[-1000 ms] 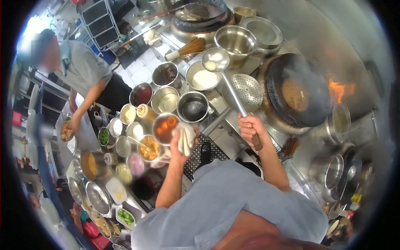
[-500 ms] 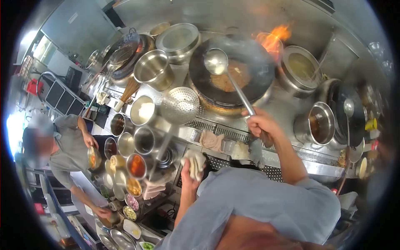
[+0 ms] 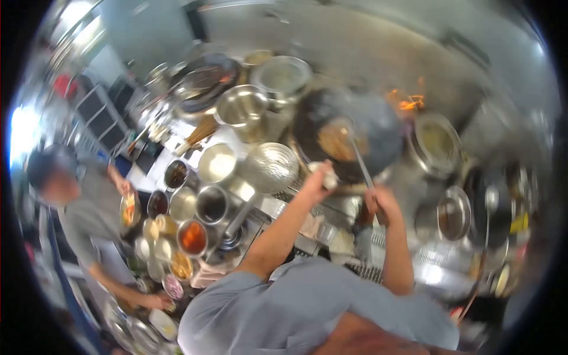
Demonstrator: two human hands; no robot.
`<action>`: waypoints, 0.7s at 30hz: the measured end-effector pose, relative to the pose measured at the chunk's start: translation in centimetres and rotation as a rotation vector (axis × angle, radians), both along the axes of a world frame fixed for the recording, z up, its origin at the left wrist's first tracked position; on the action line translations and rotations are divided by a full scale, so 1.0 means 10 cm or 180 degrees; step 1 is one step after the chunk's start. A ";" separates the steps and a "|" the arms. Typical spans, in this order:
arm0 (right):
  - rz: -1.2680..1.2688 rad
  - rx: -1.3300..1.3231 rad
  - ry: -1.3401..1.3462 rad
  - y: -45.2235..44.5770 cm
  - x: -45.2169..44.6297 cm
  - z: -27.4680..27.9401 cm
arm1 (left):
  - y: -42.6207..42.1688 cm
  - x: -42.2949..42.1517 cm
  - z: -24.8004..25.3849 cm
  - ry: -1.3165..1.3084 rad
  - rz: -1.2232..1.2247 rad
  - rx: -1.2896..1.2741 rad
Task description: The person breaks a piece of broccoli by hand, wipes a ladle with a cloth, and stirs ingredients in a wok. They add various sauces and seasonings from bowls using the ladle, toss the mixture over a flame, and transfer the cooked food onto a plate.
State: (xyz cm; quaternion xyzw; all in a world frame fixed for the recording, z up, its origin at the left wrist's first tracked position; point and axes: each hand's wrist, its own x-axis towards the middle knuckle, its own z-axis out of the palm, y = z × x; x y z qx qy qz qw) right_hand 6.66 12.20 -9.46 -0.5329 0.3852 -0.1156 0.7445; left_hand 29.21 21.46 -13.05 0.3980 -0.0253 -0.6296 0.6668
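Note:
My right hand is closed around the handle of a long ladle. The ladle slants into a large dark wok, its bowl blurred and hard to make out above the food. Brown food lies in the bottom of the wok, under smoke or steam. At the wok's near edge, my left hand grips a folded pale cloth. Whether the cloth is pressed on the rim I cannot tell.
Flames rise behind the wok. A large skimmer lies to the left, over pots. Red sauce fills one pot. Another pot stands right of the wok. At far left a co-worker holds a bowl of food.
My left hand has moved up and right with the cloth, to the wok's near edge. The ladle's bowl has gone lower into the wok. The flames are smaller, and the view has shifted.

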 end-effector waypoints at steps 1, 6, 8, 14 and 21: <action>0.0179 -0.0064 0.0057 0.06 -0.11 -0.06 | 0.12 -0.11 0.30 -0.0559 0.0158 0.0111; -0.0479 0.0345 0.0608 0.64 -0.30 0.69 | -0.42 -0.05 -0.27 -0.0489 0.0935 0.0425; -0.0137 -0.1079 0.1293 0.51 -0.45 0.55 | -0.34 -0.08 -0.28 -0.0368 0.0942 0.0282; -0.0232 -0.0802 0.1061 0.50 0.16 0.83 | 0.04 -0.43 0.00 -0.0108 0.0910 0.0188; 0.0504 -0.0596 0.1042 0.81 -0.10 1.07 | -0.11 -0.23 -0.32 0.0454 0.0482 0.0125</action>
